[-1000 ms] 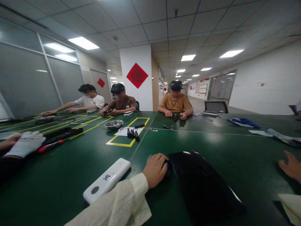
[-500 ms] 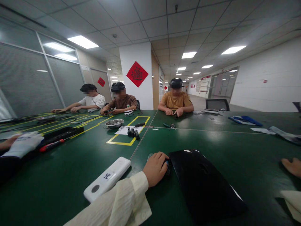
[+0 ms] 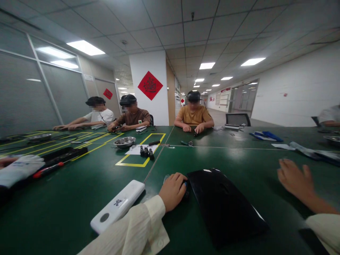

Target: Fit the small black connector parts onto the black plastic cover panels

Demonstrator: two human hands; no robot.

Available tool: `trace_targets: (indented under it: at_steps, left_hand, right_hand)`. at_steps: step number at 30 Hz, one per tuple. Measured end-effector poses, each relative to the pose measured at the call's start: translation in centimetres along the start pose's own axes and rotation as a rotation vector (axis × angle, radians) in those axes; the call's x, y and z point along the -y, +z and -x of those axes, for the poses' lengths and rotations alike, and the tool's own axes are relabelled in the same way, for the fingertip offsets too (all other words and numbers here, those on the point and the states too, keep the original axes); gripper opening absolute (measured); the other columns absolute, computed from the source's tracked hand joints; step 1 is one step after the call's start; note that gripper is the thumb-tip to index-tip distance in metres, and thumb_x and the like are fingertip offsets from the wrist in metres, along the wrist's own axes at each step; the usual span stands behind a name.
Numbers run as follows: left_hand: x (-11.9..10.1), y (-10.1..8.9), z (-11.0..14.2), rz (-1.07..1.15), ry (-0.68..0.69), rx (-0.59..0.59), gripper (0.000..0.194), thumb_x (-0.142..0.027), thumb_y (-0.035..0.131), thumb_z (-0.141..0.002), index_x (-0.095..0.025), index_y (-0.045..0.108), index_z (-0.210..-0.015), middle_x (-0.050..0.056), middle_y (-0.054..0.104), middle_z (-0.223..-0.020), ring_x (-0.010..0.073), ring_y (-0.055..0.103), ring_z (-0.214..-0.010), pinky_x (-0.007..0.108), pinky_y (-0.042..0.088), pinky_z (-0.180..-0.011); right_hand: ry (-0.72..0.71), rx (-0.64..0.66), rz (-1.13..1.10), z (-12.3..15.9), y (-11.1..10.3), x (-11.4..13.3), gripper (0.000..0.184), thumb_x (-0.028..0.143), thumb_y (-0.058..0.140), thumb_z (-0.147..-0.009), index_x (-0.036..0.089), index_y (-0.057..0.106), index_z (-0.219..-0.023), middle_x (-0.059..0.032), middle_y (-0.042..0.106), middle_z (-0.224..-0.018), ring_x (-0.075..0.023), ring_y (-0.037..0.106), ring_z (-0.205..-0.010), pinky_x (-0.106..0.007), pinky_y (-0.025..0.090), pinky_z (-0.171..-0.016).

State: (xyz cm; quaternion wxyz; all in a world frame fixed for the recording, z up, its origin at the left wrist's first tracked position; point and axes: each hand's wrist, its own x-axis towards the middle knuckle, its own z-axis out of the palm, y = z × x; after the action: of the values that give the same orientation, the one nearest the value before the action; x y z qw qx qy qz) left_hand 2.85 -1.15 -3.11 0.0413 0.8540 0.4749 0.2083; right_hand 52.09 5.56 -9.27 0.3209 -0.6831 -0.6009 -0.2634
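My left hand (image 3: 173,191) rests on the green table with its fingers curled over a small dark item with a bit of blue (image 3: 187,187); most of it is hidden under the fingers. Just right of that hand lies a glossy black curved panel (image 3: 225,209). A white power bank (image 3: 118,205) marked 26 lies left of my left hand, beside the sleeve. On the right side, my right hand (image 3: 296,179) hovers over the table with fingers stretched out and thumb apart, holding nothing. A scrap of clear plastic (image 3: 165,179) shows behind my left hand.
Ahead are a steel bowl (image 3: 124,142), several black cylindrical parts (image 3: 147,153) and a white sheet (image 3: 134,149) by a yellow-taped rectangle. A co-worker's gloved hand (image 3: 21,168) is at left near a red-and-black tool (image 3: 49,170). Blue-and-white packets (image 3: 265,136) lie at right.
My right hand has come in from the right edge toward the black panel. The view has turned slightly right. My left hand stays over the small dark item.
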Motion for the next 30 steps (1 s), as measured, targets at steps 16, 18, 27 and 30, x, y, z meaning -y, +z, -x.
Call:
trace_targets:
  at_steps: [16,18,27,30]
  left_hand:
    - [0.4,1.0,0.1,0.16,-0.095,-0.226,0.041,-0.034,0.017,-0.097,-0.02,0.046,-0.123,0.007,0.06,-0.115,0.0187,0.052,-0.112,0.04,0.04,-0.098]
    - [0.5,1.1,0.0,0.218,-0.162,-0.353,0.042,-0.033,0.014,-0.097,-0.019,0.048,-0.119,0.008,0.06,-0.113,0.0189,0.052,-0.111,0.041,0.041,-0.097]
    - [-0.9,-0.5,-0.1,0.094,0.124,-0.413,0.02,-0.022,0.038,-0.089,-0.02,0.057,-0.087,0.005,0.06,-0.099,0.0197,0.052,-0.101,0.039,0.04,-0.093]
    - [-1.3,-0.7,0.4,0.028,0.366,-0.408,0.02,-0.02,0.038,-0.087,-0.02,0.057,-0.093,0.006,0.062,-0.1,0.019,0.052,-0.102,0.04,0.038,-0.096]
  right_hand:
    - [-0.291,0.632,-0.451,3.9,-2.2,14.1,0.056,0.043,0.015,-0.095,0.022,0.045,-0.137,-0.0108,0.042,-0.143,-0.0233,0.037,-0.133,-0.05,0.03,-0.108]
    - [-0.257,0.485,-0.456,3.8,-2.9,14.6,0.053,0.043,0.017,-0.096,0.024,0.043,-0.138,-0.0106,0.039,-0.145,-0.0242,0.036,-0.133,-0.051,0.032,-0.107]
    - [-0.535,0.203,-0.489,5.5,-9.9,24.3,0.039,0.025,0.045,-0.087,0.024,0.053,-0.126,-0.0081,0.06,-0.121,-0.0229,0.053,-0.115,-0.055,0.026,-0.108]
    - [-0.622,0.263,-0.571,6.3,-10.9,27.7,0.031,0.02,0.049,-0.083,0.021,0.06,-0.112,-0.0073,0.064,-0.107,-0.0205,0.057,-0.102,-0.045,0.037,-0.1]
